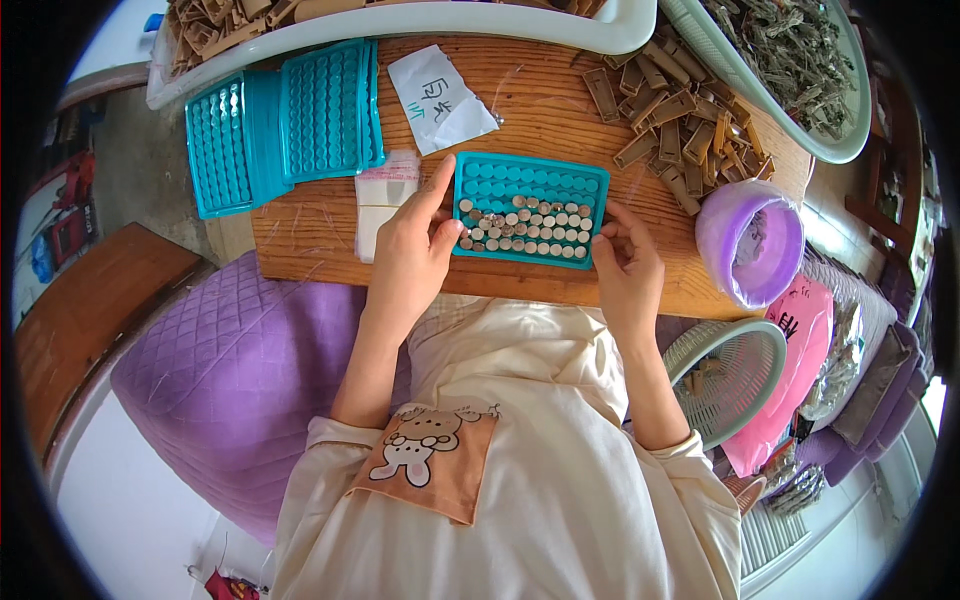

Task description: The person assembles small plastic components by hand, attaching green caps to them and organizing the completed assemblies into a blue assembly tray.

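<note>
A teal plastic tray point(530, 176) with rows of round pockets lies on the wooden board point(540, 110). Several small round silvery discs point(525, 228) fill its nearer rows; the far rows are bare. My left hand point(412, 250) grips the tray's left edge, thumb on the rim and index finger stretched along the side. My right hand point(625, 268) rests at the tray's right lower corner, fingertips touching the rim, nothing else seen in it.
Two more teal trays point(280, 125) lie at the far left, beside a white paper slip point(437, 98) and small clear bags point(382, 195). Tan plastic strips point(680, 120) are heaped at the right. A purple tub point(752, 243), a green basket point(730, 375) and pale basins point(620, 30) stand around.
</note>
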### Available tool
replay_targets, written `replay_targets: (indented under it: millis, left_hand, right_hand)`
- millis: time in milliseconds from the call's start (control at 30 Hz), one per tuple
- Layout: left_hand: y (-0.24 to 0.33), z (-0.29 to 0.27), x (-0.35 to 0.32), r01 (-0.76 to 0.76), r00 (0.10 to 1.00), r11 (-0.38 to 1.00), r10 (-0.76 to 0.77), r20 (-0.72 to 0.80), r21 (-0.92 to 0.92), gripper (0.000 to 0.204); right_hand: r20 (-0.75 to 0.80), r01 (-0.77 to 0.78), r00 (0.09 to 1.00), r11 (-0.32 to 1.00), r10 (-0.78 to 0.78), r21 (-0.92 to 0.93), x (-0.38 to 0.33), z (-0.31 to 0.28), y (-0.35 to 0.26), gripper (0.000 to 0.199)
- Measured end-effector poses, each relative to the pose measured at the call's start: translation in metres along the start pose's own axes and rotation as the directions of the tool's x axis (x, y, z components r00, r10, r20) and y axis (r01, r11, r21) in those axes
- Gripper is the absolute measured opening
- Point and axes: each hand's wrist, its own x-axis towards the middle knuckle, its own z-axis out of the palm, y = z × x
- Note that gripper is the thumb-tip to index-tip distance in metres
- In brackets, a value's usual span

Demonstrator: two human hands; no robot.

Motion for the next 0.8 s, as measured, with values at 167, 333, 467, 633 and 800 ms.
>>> replay_targets:
  millis: [167, 333, 467, 633, 800]
  left_hand:
    - [0.001, -0.001, 0.000, -0.145, 0.989, 0.988, 0.146, -0.013, 0.051, 0.050]
    - [0.008, -0.003, 0.003, -0.138, 0.990, 0.990, 0.138, 0.017, 0.027, 0.047]
    - [0.007, -0.004, 0.005, -0.152, 0.988, 0.985, 0.150, 0.025, 0.084, 0.045]
    - [0.013, -0.006, 0.002, -0.189, 0.982, 0.965, 0.188, 0.025, 0.184, 0.040]
    - [0.021, -0.009, 0.001, -0.293, 0.944, 0.882, 0.327, -0.033, 0.369, 0.037]
  right_hand:
    - [0.021, 0.017, 1.000, 1.000, -0.016, -0.010, 0.001, 0.000, 0.002, 0.033]
    - [0.040, 0.014, 0.999, 0.999, -0.013, -0.032, 0.004, -0.002, -0.002, 0.032]
    - [0.050, 0.017, 0.999, 1.000, -0.016, -0.026, 0.005, -0.001, 0.000, 0.033]
    - [0.068, 0.068, 0.995, 0.998, -0.066, -0.014, 0.003, -0.006, -0.003, 0.036]
    - [0.076, 0.242, 0.970, 0.950, -0.232, -0.199, -0.021, -0.029, -0.058, 0.042]
